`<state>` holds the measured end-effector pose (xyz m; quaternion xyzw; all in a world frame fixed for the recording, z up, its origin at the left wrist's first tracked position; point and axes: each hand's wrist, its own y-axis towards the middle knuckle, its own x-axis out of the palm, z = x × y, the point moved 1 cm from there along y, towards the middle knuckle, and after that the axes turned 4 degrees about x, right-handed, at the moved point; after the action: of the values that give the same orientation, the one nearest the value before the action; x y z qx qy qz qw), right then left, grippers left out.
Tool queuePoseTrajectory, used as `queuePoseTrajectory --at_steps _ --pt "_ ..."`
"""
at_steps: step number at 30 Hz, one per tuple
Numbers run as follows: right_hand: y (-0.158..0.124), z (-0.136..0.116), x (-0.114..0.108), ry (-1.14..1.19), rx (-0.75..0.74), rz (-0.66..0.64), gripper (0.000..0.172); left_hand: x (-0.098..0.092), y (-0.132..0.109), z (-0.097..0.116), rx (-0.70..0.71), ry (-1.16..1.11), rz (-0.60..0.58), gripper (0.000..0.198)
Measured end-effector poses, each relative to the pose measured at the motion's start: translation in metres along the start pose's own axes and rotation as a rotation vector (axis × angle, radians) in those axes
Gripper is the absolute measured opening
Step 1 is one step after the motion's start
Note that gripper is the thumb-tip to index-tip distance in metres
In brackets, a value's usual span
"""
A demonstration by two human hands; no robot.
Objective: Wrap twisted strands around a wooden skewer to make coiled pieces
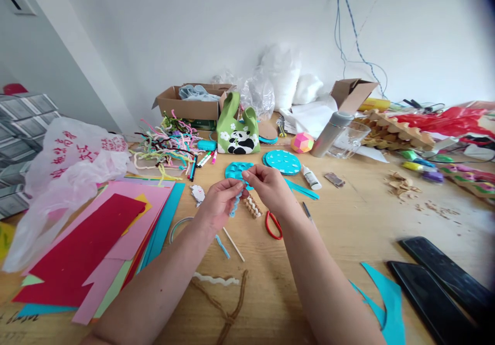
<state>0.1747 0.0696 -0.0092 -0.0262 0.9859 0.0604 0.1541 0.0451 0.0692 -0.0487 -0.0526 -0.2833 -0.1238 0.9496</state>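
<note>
My left hand is closed in a pinch on a light-blue wavy pipe cleaner, whose bent length hangs below the fingers. My right hand pinches close beside it, fingertips meeting the left ones at the strip's upper end; what lies between those fingertips is mostly hidden. Behind the hands sits a blue piece with rounded bumps. Brown and white wavy strips lie just under the hands. Red-handled scissors rest below my right wrist. A short blue pipe cleaner and a thin white stick lie nearer me.
Coloured paper sheets are stacked at left, behind them a pipe cleaner pile. A green panda bag, blue discs, a glue bottle and a grey flask stand or lie farther back. Two phones lie at right.
</note>
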Motion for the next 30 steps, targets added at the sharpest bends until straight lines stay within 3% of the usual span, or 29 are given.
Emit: queuePoseTrajectory --at_steps 3,6,9,13,15,19,23,30 --pt "0.001 0.001 0.007 -0.039 -0.014 0.092 0.030 0.000 0.001 0.000 0.031 -0.018 -0.014 0.017" --pt "0.003 0.003 0.011 -0.042 -0.063 0.142 0.029 -0.002 0.003 0.002 0.051 -0.051 0.045 0.017" --pt "0.003 0.004 0.011 -0.076 -0.071 0.085 0.034 -0.009 0.007 0.007 0.105 -0.108 0.179 0.017" --pt "0.000 0.007 0.018 -0.176 0.039 -0.088 0.039 -0.016 0.009 0.016 0.212 -0.153 0.291 0.018" --pt "-0.001 0.010 0.025 -0.171 0.076 -0.148 0.037 -0.016 0.009 0.018 0.248 -0.161 0.310 0.019" --pt "-0.001 0.016 0.039 -0.162 0.067 -0.144 0.023 -0.014 0.007 0.018 0.257 -0.189 0.375 0.021" --pt "0.000 0.018 0.042 -0.165 0.048 -0.133 0.015 -0.015 0.008 0.018 0.261 -0.192 0.371 0.023" --pt "0.000 0.012 0.034 -0.106 0.056 -0.131 0.024 -0.014 0.009 0.017 0.159 -0.006 0.301 0.029"
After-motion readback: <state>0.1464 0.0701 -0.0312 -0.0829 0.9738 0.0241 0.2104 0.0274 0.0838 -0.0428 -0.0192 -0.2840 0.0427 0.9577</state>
